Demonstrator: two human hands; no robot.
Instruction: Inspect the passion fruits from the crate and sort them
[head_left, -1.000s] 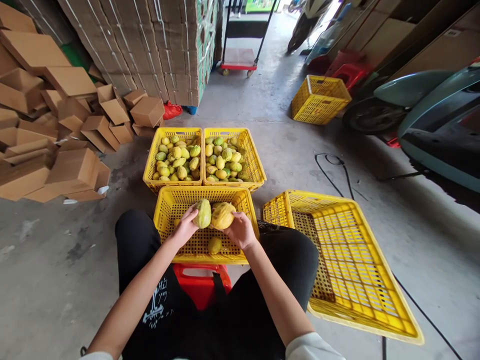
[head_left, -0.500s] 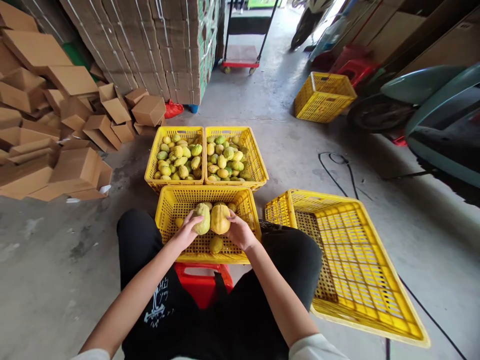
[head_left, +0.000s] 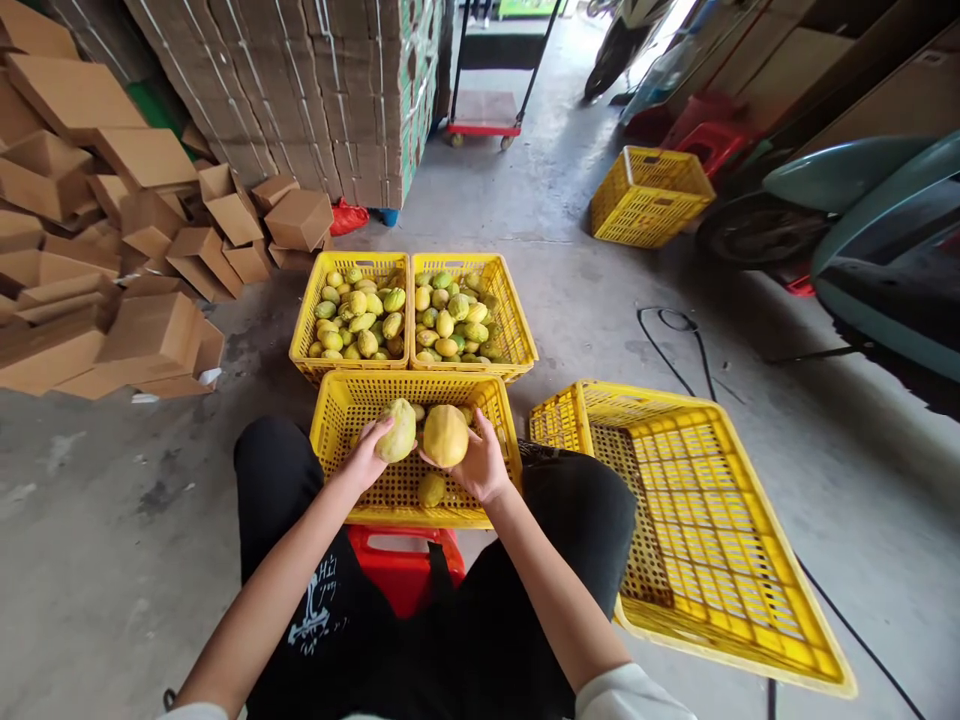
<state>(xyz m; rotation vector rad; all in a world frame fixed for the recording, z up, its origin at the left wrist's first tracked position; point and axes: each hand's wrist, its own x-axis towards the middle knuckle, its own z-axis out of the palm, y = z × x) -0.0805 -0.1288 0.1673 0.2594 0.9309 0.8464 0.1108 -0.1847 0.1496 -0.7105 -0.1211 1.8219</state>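
Over a yellow plastic crate (head_left: 337, 400) between my knees I hold two yellow-green fruits that look like papayas or melons. My left hand (head_left: 366, 458) is wrapped round the paler greenish fruit (head_left: 397, 430). Cradled in my right hand (head_left: 482, 463) is the yellower, rounder fruit (head_left: 445, 436). In the crate below, a smaller fruit (head_left: 431, 489) lies near the front wall, and a few more show partly behind the held ones. The crate rests on a red stool (head_left: 405, 570).
Two yellow crates (head_left: 300, 330) (head_left: 517, 320) filled with similar fruit stand just beyond. A bare yellow crate (head_left: 720, 500) tilts at my right. Cardboard boxes (head_left: 157, 330) pile up at left. A scooter (head_left: 862, 220), a cable (head_left: 705, 360) and another crate (head_left: 649, 200) are at right.
The two fruits have moved slightly apart. The right one has been turned in my right hand, whose fingers now spread beneath and beside it; the left one is tilted and a little higher.
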